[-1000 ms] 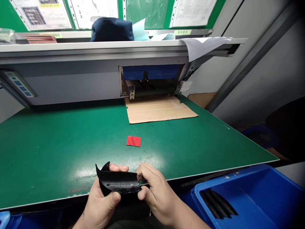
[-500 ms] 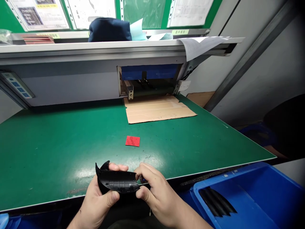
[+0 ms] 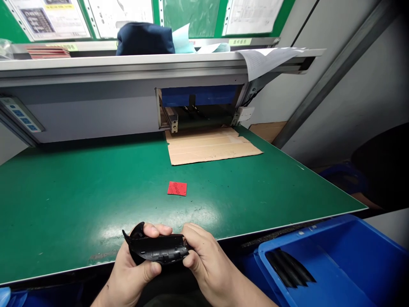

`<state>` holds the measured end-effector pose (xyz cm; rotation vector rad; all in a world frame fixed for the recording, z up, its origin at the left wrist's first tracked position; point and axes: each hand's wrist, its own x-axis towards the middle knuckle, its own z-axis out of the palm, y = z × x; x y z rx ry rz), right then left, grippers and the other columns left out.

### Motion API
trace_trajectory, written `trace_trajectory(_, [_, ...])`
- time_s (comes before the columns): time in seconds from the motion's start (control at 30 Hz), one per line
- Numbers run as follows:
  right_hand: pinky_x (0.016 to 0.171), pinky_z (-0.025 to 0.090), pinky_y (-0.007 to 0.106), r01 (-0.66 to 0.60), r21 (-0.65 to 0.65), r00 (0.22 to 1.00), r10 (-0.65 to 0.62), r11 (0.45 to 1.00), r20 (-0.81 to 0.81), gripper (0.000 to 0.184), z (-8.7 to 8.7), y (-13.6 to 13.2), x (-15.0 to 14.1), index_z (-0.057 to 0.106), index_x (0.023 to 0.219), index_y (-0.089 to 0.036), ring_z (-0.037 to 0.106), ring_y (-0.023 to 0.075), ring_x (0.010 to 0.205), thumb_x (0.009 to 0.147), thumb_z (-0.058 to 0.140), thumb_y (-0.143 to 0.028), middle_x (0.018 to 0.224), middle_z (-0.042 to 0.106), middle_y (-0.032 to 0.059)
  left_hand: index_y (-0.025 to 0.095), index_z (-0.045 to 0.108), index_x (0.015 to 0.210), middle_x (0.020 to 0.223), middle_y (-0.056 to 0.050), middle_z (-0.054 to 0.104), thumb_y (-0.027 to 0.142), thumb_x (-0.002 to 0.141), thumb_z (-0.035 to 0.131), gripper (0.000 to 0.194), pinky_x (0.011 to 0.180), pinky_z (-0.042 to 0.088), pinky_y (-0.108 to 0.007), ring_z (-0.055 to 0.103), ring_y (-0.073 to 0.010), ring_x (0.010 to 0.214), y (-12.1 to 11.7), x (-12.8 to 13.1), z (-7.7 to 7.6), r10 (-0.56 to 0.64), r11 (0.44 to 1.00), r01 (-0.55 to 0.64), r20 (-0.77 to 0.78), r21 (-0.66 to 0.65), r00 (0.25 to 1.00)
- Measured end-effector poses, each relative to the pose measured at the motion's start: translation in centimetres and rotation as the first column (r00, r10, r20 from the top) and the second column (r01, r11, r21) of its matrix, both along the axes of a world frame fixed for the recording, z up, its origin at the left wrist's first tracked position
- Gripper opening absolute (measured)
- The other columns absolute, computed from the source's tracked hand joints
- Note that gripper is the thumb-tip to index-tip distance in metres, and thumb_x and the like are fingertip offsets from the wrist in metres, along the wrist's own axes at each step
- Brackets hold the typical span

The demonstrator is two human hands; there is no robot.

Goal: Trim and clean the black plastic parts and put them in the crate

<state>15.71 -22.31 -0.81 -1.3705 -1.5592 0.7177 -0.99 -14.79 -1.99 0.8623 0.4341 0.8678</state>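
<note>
A curved black plastic shell (image 3: 159, 248), ribbed on its inner face, is held above the front edge of the green table. My left hand (image 3: 134, 268) is closed around its left part, thumb along the near rim and fingers behind the far rim. Two pointed tips rise at the shell's left end. At the right end, my right hand (image 3: 204, 260) pinches the shell's edge between thumb and bent forefinger. Whether those curled fingers also hide a small item, I cannot make out.
On the green table (image 3: 96, 187) lie a red card (image 3: 177, 188) with handwriting and a flat cardboard sheet (image 3: 211, 147) before an opening in the back panel. To the right, a blue bin (image 3: 338, 256) contains several black curved parts (image 3: 289, 268). A dark blue pouch (image 3: 145, 39) sits on the shelf.
The shell and both hands have moved slightly lower, and the shell has tipped a little. The dark gap beneath my right forefinger no longer shows. The whole view has shifted slightly.
</note>
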Motion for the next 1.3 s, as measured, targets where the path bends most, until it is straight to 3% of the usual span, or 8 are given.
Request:
trace_trajectory(0.17, [0.059,0.027,0.027,-0.057,-0.014,0.998,0.057,0.998,0.003,0.066,0.1,0.3,0.8,0.033,0.069,-0.019,0.037,0.0154,0.062,0.089,0.019,-0.081,0.067,0.038,-0.0017,0.026,0.067,0.096,0.101,-0.002,0.068,0.023,0.066,0.083,0.035,0.088,0.053,-0.030,0.064,-0.0223,0.099,0.0,0.0,0.0,0.037,0.999,-0.035,-0.052,0.027,0.998])
trace_trajectory(0.37, [0.049,0.022,0.024,-0.423,-0.144,0.854,0.340,0.895,-0.393,0.066,0.5,0.0,2.6,0.039,0.066,-0.018,0.029,0.0111,0.054,0.089,0.032,-0.080,0.062,0.032,-0.0040,0.025,0.066,0.099,0.102,-0.005,0.066,0.027,0.066,0.082,0.037,0.086,0.053,-0.033,0.063,-0.0244,0.099,0.1,0.0,-0.2,-0.010,0.999,0.012,-0.041,0.033,0.999])
trace_trajectory(0.5, [0.055,0.027,0.025,-0.044,0.099,0.972,0.066,0.994,-0.227,0.059,0.0,-0.4,2.4,0.046,0.069,-0.018,0.036,0.0127,0.057,0.088,0.049,-0.074,0.063,0.040,-0.0029,0.026,0.063,0.108,0.108,-0.006,0.065,0.026,0.070,0.079,0.041,0.090,0.052,-0.033,0.060,-0.0252,0.106,0.3,0.0,-1.0,-0.015,0.997,0.018,-0.052,0.072,0.999])
trace_trajectory(0.57, [0.058,0.028,0.026,0.064,0.312,0.997,-0.046,0.948,-0.064,0.045,-0.2,-0.6,2.1,0.054,0.079,-0.019,0.038,0.0133,0.058,0.090,0.059,-0.062,0.065,0.043,-0.0027,0.027,0.062,0.112,0.114,-0.008,0.063,0.026,0.072,0.078,0.043,0.091,0.051,-0.034,0.059,-0.0259,0.109,0.4,0.0,-1.5,-0.025,0.996,0.030,-0.058,0.085,0.998])
trace_trajectory(0.63, [0.060,0.028,0.028,0.006,0.408,0.994,-0.052,0.913,0.101,0.029,-0.4,-0.6,1.9,0.060,0.097,-0.020,0.040,0.0144,0.060,0.096,0.057,-0.049,0.067,0.046,-0.0015,0.027,0.061,0.115,0.117,-0.008,0.063,0.027,0.073,0.078,0.046,0.091,0.051,-0.033,0.059,-0.0259,0.110,0.3,0.0,-1.8,-0.029,0.997,0.033,-0.058,0.069,0.998])
trace_trajectory(0.73, [0.060,0.028,0.028,-0.054,0.378,0.986,-0.012,0.924,0.169,0.019,-0.5,-0.6,2.0,0.061,0.098,-0.020,0.041,0.0146,0.059,0.100,0.053,-0.038,0.067,0.048,-0.0010,0.027,0.059,0.117,0.118,-0.009,0.063,0.027,0.073,0.077,0.047,0.090,0.051,-0.033,0.060,-0.0250,0.107,0.1,0.1,-1.9,-0.044,0.998,0.047,-0.070,0.045,0.997])
trace_trajectory(1.07, [0.057,0.029,0.026,0.112,0.293,0.994,-0.102,0.950,-0.050,0.041,0.0,-1.3,1.8,0.052,0.065,-0.018,0.042,0.0137,0.056,0.091,0.066,-0.046,0.058,0.047,-0.0022,0.028,0.060,0.116,0.118,-0.007,0.062,0.025,0.075,0.076,0.043,0.091,0.051,-0.032,0.059,-0.0241,0.110,-0.2,0.0,-1.5,-0.041,0.999,0.041,-0.014,0.015,0.999])
trace_trajectory(1.3, [0.060,0.037,0.025,0.125,0.242,0.976,-0.076,0.962,-0.203,0.022,0.0,-2.0,1.0,0.063,0.092,-0.020,0.049,0.0139,0.062,0.091,0.067,-0.041,0.071,0.054,-0.0012,0.031,0.062,0.110,0.114,-0.003,0.063,0.025,0.075,0.076,0.038,0.095,0.049,-0.034,0.057,-0.0232,0.111,-0.1,-0.6,-0.7,-0.117,0.988,0.119,-0.024,0.101,0.993])
